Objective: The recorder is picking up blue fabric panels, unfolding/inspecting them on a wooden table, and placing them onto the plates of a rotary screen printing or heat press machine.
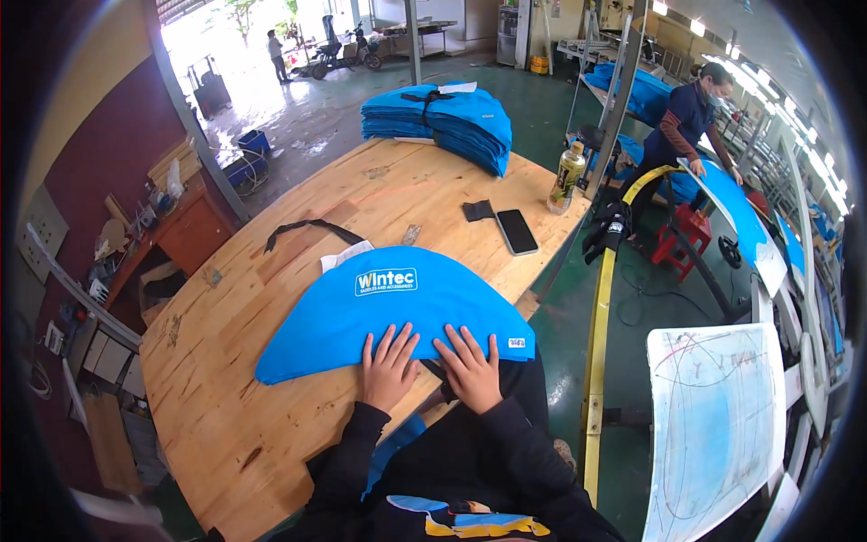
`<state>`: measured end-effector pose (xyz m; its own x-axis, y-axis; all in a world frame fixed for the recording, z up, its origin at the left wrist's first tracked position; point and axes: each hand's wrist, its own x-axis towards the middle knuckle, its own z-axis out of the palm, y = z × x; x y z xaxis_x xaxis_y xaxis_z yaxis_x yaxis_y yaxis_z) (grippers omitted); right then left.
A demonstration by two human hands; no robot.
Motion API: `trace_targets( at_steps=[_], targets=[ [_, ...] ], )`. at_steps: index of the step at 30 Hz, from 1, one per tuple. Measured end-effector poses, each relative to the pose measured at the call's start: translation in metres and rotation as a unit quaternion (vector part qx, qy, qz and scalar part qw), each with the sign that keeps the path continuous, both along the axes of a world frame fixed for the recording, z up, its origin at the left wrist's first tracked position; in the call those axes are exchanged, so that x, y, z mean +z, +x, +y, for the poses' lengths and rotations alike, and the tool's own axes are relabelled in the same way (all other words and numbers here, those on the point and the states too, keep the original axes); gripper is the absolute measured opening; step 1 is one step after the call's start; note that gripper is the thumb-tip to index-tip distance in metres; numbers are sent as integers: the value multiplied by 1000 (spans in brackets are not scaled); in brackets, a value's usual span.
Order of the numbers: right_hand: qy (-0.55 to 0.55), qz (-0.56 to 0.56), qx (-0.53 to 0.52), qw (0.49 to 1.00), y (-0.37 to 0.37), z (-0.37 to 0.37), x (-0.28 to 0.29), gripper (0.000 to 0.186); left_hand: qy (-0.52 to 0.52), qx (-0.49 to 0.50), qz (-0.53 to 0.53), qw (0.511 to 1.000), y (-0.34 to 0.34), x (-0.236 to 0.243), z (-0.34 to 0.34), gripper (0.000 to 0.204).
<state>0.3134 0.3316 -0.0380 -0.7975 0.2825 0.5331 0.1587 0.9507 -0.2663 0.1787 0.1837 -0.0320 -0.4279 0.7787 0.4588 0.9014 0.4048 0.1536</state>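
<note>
A blue half-moon of folded fabric (352, 330) with a white printed logo lies at the near edge of the wooden table. My left hand (390, 369) rests flat on its lower edge, fingers spread. Beside it, my right hand (470, 369) also lies on the fabric with fingers stretched out, left of a small white label at the right corner. A black strap (316, 230) and a bit of white paper (343, 256) stick out from behind the fabric's far edge.
A tied stack of blue fabric pieces (438, 117) sits at the table's far end. A phone (517, 232), a dark square pouch (478, 211) and a drink bottle (566, 178) stand at the right. Beyond a yellow rail (598, 352), a co-worker (691, 117) handles blue panels.
</note>
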Motion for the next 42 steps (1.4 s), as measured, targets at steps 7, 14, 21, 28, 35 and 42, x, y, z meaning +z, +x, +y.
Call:
trace_targets(
  at_steps=[7,14,21,28,35,42],
  targets=[
    [11,-7,-18,1000,-2,-5,3,60,12,-13,13,1000,-3,7,-3,44],
    [9,9,-10,1000,2,9,-9,67,-8,-20,34,999,-3,7,12,43],
    [-15,55,4,998,4,12,-21,66,-26,8,42,999,1,-2,11,36],
    [-7,68,17,997,6,7,-22,68,-36,1,42,998,-3,-7,8,37],
    [-21,62,34,997,4,10,-24,68,-28,0,37,999,-4,-5,8,38],
    [-2,73,31,997,4,14,-25,65,-5,-15,25,1000,-2,-2,10,38]
  ],
)
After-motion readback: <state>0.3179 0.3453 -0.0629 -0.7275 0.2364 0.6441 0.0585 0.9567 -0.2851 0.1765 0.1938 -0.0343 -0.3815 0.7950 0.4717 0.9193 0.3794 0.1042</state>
